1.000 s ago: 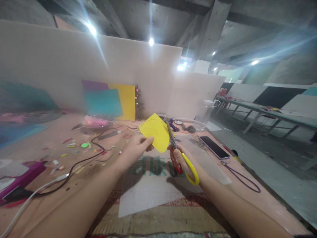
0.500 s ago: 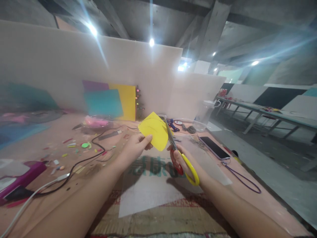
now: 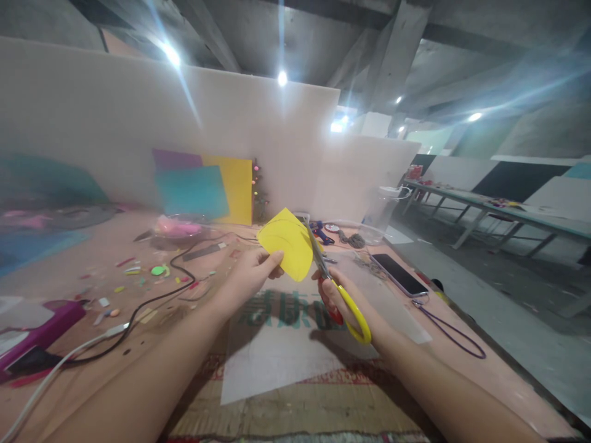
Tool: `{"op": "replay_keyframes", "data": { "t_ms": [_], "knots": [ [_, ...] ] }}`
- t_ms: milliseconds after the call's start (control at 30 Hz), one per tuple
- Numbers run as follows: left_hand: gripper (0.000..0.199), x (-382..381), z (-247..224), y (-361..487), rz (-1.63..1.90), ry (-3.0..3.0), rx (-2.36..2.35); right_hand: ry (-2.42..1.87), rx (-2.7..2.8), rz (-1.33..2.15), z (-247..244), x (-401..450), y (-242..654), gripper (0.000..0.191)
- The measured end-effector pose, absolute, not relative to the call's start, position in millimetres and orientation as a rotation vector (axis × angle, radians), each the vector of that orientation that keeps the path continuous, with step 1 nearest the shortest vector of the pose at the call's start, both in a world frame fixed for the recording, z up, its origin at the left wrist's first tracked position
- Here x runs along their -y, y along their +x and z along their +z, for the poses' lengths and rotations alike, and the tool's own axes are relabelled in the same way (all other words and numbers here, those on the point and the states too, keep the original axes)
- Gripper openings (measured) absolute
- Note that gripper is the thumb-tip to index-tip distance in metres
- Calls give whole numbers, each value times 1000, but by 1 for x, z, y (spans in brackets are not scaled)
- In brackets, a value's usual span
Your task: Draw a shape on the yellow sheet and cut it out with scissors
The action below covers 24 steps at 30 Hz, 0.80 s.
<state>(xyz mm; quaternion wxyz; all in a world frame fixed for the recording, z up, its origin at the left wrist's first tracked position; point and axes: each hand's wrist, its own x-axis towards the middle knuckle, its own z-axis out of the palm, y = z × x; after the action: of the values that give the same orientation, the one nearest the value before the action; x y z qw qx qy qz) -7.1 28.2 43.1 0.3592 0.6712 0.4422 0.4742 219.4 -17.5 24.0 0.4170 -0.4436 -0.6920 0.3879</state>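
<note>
A yellow piece of paper with one curved edge and faint drawn lines is pinched between the thumb and fingers of my left hand. My right hand grips scissors with yellow and red handles. Their blades point up and away, along the right edge of the paper. Below both hands lies a translucent sheet over green printed characters, which my forearms partly flank.
A phone with a purple strap lies at the right. Scraps, a black cable and a purple device are at the left. Coloured sheets lean on the back board, near a glue gun and a clear bucket.
</note>
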Motion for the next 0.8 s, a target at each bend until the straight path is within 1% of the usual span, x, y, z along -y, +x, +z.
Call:
{"op": "replay_keyframes", "data": {
  "t_ms": [800],
  "knots": [
    [48,-33,42,-14,1239,1772,-1142,-1090,1684,1023,22,17,217,54]
  ]
}}
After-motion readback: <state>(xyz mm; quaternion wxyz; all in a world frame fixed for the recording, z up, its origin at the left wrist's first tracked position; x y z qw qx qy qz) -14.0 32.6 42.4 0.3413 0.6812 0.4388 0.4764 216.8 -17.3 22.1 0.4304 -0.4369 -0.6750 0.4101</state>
